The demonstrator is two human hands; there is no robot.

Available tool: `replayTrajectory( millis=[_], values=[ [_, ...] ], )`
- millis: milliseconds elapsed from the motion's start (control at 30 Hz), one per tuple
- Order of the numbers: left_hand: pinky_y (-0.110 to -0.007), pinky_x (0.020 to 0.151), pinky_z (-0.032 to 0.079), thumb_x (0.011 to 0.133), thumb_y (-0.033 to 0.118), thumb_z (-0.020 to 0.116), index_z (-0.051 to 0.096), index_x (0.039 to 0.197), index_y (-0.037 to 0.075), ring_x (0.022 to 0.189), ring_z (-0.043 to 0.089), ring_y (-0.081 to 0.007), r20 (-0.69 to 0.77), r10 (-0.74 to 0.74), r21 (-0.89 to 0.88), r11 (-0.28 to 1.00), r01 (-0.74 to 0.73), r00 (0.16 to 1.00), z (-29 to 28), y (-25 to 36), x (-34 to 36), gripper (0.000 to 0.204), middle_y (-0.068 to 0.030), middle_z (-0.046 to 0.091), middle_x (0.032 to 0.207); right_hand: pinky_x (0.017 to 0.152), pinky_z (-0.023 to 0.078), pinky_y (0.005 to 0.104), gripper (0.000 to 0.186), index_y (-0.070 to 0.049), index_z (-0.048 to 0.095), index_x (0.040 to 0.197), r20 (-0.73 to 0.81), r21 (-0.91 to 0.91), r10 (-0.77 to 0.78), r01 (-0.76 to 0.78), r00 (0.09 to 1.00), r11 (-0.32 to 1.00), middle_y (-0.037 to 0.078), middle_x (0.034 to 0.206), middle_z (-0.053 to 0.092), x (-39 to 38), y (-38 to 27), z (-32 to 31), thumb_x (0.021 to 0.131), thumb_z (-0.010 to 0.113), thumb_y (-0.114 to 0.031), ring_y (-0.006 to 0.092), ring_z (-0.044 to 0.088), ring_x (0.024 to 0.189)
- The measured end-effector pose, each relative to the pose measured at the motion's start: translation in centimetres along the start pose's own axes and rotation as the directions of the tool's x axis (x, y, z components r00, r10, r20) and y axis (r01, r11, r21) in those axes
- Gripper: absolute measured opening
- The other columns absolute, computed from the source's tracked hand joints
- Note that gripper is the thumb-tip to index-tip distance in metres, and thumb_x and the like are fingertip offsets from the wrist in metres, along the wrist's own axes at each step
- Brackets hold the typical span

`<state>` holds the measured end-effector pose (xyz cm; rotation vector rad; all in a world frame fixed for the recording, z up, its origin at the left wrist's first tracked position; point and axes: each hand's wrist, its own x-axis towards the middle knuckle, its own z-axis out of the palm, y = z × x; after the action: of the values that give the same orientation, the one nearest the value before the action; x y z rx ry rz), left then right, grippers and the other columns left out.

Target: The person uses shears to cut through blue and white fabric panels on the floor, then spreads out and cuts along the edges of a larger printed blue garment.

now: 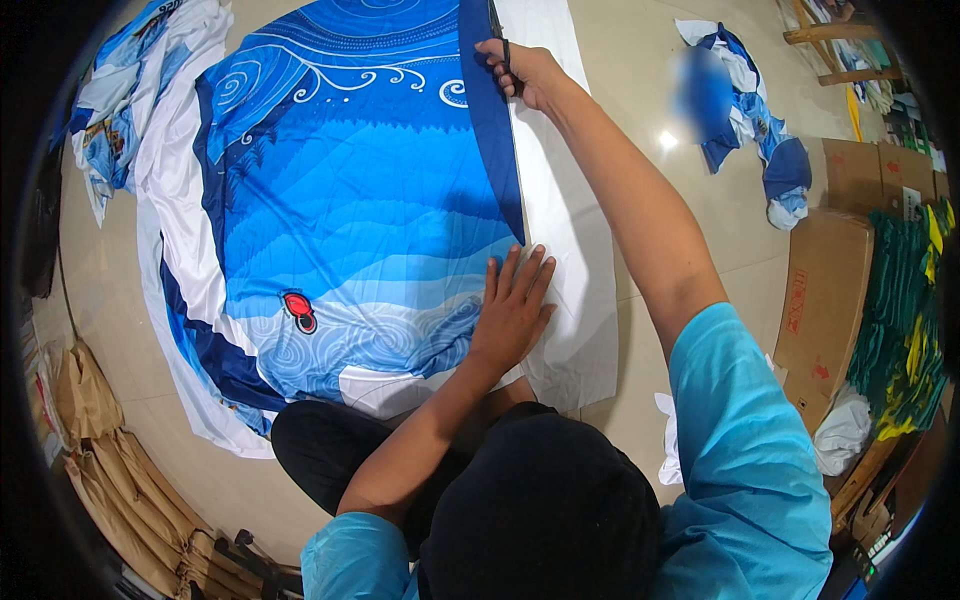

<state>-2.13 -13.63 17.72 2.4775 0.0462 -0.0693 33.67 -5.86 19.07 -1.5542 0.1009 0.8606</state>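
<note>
A large printed cloth (360, 190) in blues with white swirls and a white margin lies spread over the floor before me. My right hand (520, 72) reaches to its far right part and is closed round the handles of dark scissors (496, 25), at the border between the navy edge and the white margin. My left hand (513, 312) presses flat on the cloth's near right part, fingers spread, by the lower tip of the navy strip. Toward the near left of the print sits a small red and black motif (299, 311). The scissor blades show only in part at the top rim.
White and blue cloth (180, 130) is bunched at the left. Blue and white scraps (745, 110) lie on the tiled floor (690, 250) to the right. Cardboard boxes (822, 310) and green and yellow cloth (905, 320) stand at the right; brown wrapped bundles (125, 490) at the lower left.
</note>
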Motion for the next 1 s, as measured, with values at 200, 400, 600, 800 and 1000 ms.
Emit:
replayTrajectory(
  millis=[200, 400, 600, 800, 1000],
  values=[
    [-0.066, 0.132, 0.013, 0.102, 0.03, 0.068, 0.038, 0.165, 0.011, 0.162, 0.021, -0.0441, 0.001, -0.007, -0.005, 1.0, 0.007, 1.0, -0.1, 0.1, 0.0, 0.073, -0.0145, 0.031, 0.173, 0.047, 0.035, 0.025, 0.039, -0.005, 0.065, 0.087, 0.002, 0.014, -0.008, 0.008, 1.0, 1.0, -0.001, 0.069, 0.055, 0.5, 0.2, 0.4, 0.082, 0.093, -0.032, 0.0076, 0.045, 0.053],
    [-0.064, 0.132, 0.014, 0.103, 0.03, 0.066, 0.038, 0.165, 0.01, 0.163, 0.021, -0.0422, 0.009, -0.008, 0.021, 1.0, 0.008, 1.0, -0.4, 0.2, 0.1, 0.071, -0.0134, 0.03, 0.174, 0.047, 0.035, 0.0247, 0.038, -0.007, 0.065, 0.086, 0.014, 0.04, -0.003, 0.002, 1.0, 0.999, -0.001, 0.069, 0.054, 0.4, 0.1, 0.4, 0.082, 0.093, -0.032, 0.0076, 0.044, 0.053],
    [-0.066, 0.131, 0.013, 0.101, 0.03, 0.069, 0.037, 0.166, 0.01, 0.162, 0.02, -0.0448, 0.015, -0.011, -0.002, 1.0, 0.011, 1.0, 0.0, 0.2, 0.2, 0.074, -0.0147, 0.031, 0.173, 0.046, 0.035, 0.0246, 0.033, -0.008, 0.065, 0.082, 0.014, 0.054, -0.002, 0.001, 1.0, 0.999, -0.001, 0.069, 0.055, 0.6, 0.0, 0.3, 0.084, 0.091, -0.028, 0.0077, 0.045, 0.053],
    [-0.066, 0.131, 0.012, 0.101, 0.028, 0.069, 0.037, 0.166, 0.011, 0.163, 0.019, -0.0448, 0.031, -0.018, -0.008, 1.0, 0.019, 0.999, 0.1, 0.1, 0.2, 0.075, -0.0141, 0.03, 0.173, 0.044, 0.038, 0.0257, 0.029, -0.005, 0.067, 0.076, -0.015, 0.024, 0.018, -0.018, 1.0, 1.0, 0.002, 0.07, 0.061, 0.8, -0.2, 0.5, 0.086, 0.088, -0.021, 0.0098, 0.051, 0.054],
    [-0.066, 0.132, 0.012, 0.101, 0.029, 0.068, 0.036, 0.166, 0.012, 0.163, 0.019, -0.0442, 0.043, -0.03, -0.017, 0.999, 0.031, 0.999, -0.1, 0.2, 0.2, 0.074, -0.013, 0.03, 0.174, 0.044, 0.036, 0.0235, 0.033, -0.009, 0.065, 0.08, -0.024, 0.007, 0.008, -0.008, 1.0, 1.0, -0.001, 0.068, 0.055, 1.3, -0.8, 0.7, 0.085, 0.09, -0.031, 0.0074, 0.046, 0.052]
  ],
)
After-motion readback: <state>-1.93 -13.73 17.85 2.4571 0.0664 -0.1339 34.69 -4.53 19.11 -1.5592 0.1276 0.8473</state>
